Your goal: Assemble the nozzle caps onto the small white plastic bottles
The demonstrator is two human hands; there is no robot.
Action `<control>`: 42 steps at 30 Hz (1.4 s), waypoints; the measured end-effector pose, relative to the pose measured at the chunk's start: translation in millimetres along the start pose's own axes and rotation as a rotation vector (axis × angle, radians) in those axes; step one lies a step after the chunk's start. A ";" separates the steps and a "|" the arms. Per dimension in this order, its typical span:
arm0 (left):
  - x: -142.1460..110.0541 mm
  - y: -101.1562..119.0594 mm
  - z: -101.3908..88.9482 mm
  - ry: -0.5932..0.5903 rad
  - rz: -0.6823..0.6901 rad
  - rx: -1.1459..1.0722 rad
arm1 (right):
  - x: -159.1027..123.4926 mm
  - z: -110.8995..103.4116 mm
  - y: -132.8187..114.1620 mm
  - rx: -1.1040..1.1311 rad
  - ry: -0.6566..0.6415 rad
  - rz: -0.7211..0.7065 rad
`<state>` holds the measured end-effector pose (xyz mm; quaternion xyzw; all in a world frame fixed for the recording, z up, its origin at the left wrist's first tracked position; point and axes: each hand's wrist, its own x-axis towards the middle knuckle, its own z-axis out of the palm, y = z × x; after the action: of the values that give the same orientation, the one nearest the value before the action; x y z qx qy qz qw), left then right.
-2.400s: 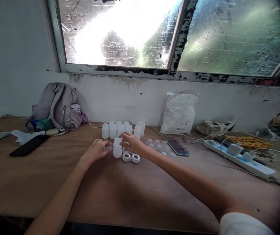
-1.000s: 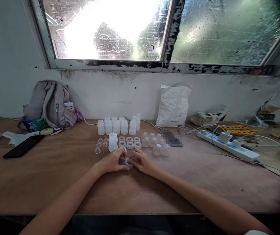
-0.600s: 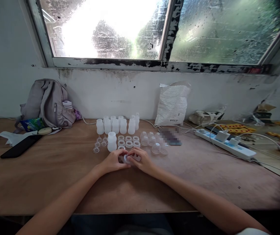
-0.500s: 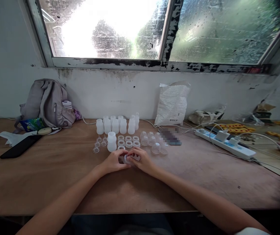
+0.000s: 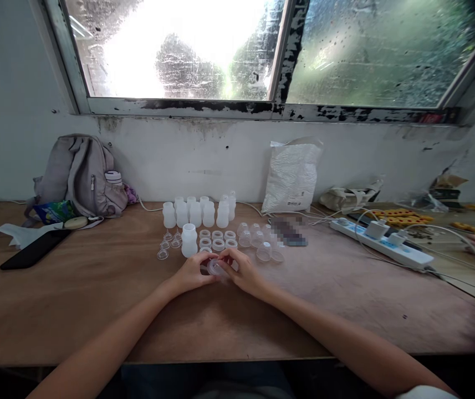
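near the front of the wooden table [image 5: 220, 327], in the head view, a clear ring-shaped piece [image 5: 215, 267] lies between the two hands. left hand [image 5: 191, 274]: thumb and fingers curved in a partly open c, holding the piece's left side. right hand [image 5: 239, 271]: fingertips drawn nearly together on its right side. just beyond the left hand stands an upright white bottle [image 5: 189, 241]; white rings [image 5: 218, 244] lie beyond the piece, clear domed caps [image 5: 264, 252] beyond the right hand.
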<state>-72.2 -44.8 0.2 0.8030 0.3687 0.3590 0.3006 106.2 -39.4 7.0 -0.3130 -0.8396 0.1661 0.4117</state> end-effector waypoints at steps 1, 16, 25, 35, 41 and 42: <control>-0.1 -0.8 0.4 0.002 -0.005 -0.011 | 0.0 -0.1 0.0 0.006 0.004 0.011; 3.3 -4.6 7.5 0.021 -0.199 -0.522 | 0.8 -2.4 -0.5 0.003 0.016 -0.005; 4.9 -10.8 8.8 0.009 -0.208 -0.464 | -0.1 2.2 9.6 -0.043 0.018 -0.035; 5.3 -0.5 10.1 -0.001 -0.209 -0.405 | 6.2 -9.6 -1.0 0.019 0.041 0.105; 5.2 4.3 11.8 0.003 -0.167 -0.347 | 6.9 -13.4 -1.2 0.094 0.071 0.158; 5.4 5.1 11.9 0.012 -0.157 -0.319 | 7.0 -13.8 -0.6 0.125 0.080 0.175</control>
<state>-58.2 -45.9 -0.8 0.7117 0.3705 0.3931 0.4491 113.7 -35.0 19.8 -0.3653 -0.7800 0.2408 0.4474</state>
